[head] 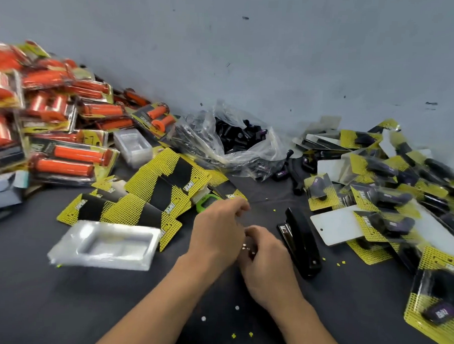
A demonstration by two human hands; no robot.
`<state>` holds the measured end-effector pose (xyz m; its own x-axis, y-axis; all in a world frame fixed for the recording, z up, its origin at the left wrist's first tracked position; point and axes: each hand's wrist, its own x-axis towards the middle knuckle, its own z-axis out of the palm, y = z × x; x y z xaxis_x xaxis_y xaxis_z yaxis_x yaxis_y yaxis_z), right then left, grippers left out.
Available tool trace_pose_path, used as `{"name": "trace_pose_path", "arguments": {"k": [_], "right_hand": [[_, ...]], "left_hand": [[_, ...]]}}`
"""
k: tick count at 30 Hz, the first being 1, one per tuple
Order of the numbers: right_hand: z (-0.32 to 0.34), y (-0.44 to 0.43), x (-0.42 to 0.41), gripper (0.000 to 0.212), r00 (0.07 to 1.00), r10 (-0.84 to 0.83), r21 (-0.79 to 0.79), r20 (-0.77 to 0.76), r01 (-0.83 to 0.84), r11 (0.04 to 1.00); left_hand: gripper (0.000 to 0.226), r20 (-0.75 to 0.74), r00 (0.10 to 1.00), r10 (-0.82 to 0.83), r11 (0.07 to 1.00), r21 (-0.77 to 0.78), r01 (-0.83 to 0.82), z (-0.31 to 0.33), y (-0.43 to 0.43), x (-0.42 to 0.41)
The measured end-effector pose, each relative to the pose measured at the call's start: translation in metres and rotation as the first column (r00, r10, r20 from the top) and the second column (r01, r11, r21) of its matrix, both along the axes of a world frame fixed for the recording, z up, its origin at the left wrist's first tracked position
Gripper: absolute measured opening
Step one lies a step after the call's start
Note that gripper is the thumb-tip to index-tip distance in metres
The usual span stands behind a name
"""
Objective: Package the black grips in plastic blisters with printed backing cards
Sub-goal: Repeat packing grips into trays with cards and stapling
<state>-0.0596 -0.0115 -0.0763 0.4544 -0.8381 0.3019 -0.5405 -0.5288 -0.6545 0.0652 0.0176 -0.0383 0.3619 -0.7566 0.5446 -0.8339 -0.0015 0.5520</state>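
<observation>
1. Black grips [238,136] lie heaped in a crinkled clear plastic bag [258,152] at the back of the table [58,307], against the grey wall [251,56]; they are short, matte cylinders pointing every which way, with no shared axis.
2. Backing cards [165,187], flat with a yellow dot pattern and black bands, fan out in a loose stack left of centre, long axes running roughly from near-left to far-right.
3. Clear blisters [105,244] sit stacked at near-left, glossy rectangular trays with a recessed well, long axis left to right; blurred.
4. Left hand [218,231] and right hand [266,259] meet at table centre, fingers curled in toward each other. Whether they pinch anything I cannot tell; small white specks show between them.
5. Black stapler [301,242], glossy, lies just right of the right hand, long axis running near to far.
6. Finished packs with dark grips [391,194] pile on the right, overlapping at mixed angles.
7. Orange grip packs [66,128] pile at far left, most with long axes left to right.
8. Green object [206,201] peeks from under the cards near the left hand.
</observation>
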Motion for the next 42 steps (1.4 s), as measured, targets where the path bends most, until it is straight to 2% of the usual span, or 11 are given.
{"name": "trace_pose_path", "arguments": {"k": [5, 10, 13, 16, 18, 20, 25, 32, 34, 38, 42], "right_hand": [[-0.002, 0.004, 0.013, 0.041, 0.973, 0.029, -0.111, -0.230, -0.056, 0.992], [0.000, 0.010, 0.022, 0.038, 0.977, 0.005, -0.108, -0.214, -0.029, 0.994], [0.003, 0.024, 0.041, 0.035, 0.996, 0.009, -0.093, -0.084, -0.017, 0.996], [0.009, 0.042, 0.077, 0.035, 0.997, 0.055, -0.009, 0.050, -0.054, 0.998], [0.016, 0.047, 0.104, 0.038, 0.999, 0.048, 0.055, 0.004, -0.048, 0.997], [0.024, 0.047, 0.126, 0.036, 0.994, -0.032, 0.132, -0.101, 0.045, 0.990], [0.034, 0.037, 0.155, 0.035, 0.967, -0.131, 0.165, -0.217, 0.168, 0.972], [0.028, 0.036, 0.147, 0.024, 0.956, -0.284, 0.295, -0.078, 0.294, 0.909], [0.030, 0.033, 0.135, 0.022, 0.969, -0.240, 0.426, 0.060, 0.192, 0.884], [0.036, 0.026, 0.096, 0.019, 0.951, -0.126, 0.686, 0.284, -0.109, 0.719], [0.033, 0.014, 0.046, 0.021, 0.903, -0.231, 0.737, 0.364, -0.128, 0.663]], "left_hand": [[0.045, 0.074, 0.976, 0.204, 0.943, 0.255, -0.216, 0.028, 0.023, 0.060], [0.035, 0.164, 0.938, 0.306, 0.791, 0.505, -0.347, 0.060, 0.063, 0.158], [0.024, 0.144, 0.962, 0.234, 0.728, 0.629, -0.271, 0.067, 0.080, 0.194], [0.010, -0.025, 0.984, 0.177, 0.775, 0.620, -0.123, 0.067, 0.092, 0.211], [0.019, -0.070, 0.992, 0.106, 0.732, 0.680, -0.030, 0.065, 0.101, 0.214], [0.030, 0.024, 0.997, 0.072, 0.672, 0.738, -0.066, 0.059, 0.105, 0.214], [0.028, 0.144, 0.972, 0.187, 0.705, 0.669, -0.234, 0.049, 0.108, 0.213], [0.024, 0.275, 0.934, 0.230, 0.766, 0.540, -0.348, 0.046, 0.116, 0.214], [0.022, 0.270, 0.930, 0.248, 0.793, 0.496, -0.355, 0.046, 0.116, 0.213], [0.019, 0.269, 0.931, 0.246, 0.804, 0.480, -0.351, 0.047, 0.115, 0.212], [0.016, 0.288, 0.927, 0.240, 0.779, 0.513, -0.361, 0.057, 0.112, 0.206]]}}
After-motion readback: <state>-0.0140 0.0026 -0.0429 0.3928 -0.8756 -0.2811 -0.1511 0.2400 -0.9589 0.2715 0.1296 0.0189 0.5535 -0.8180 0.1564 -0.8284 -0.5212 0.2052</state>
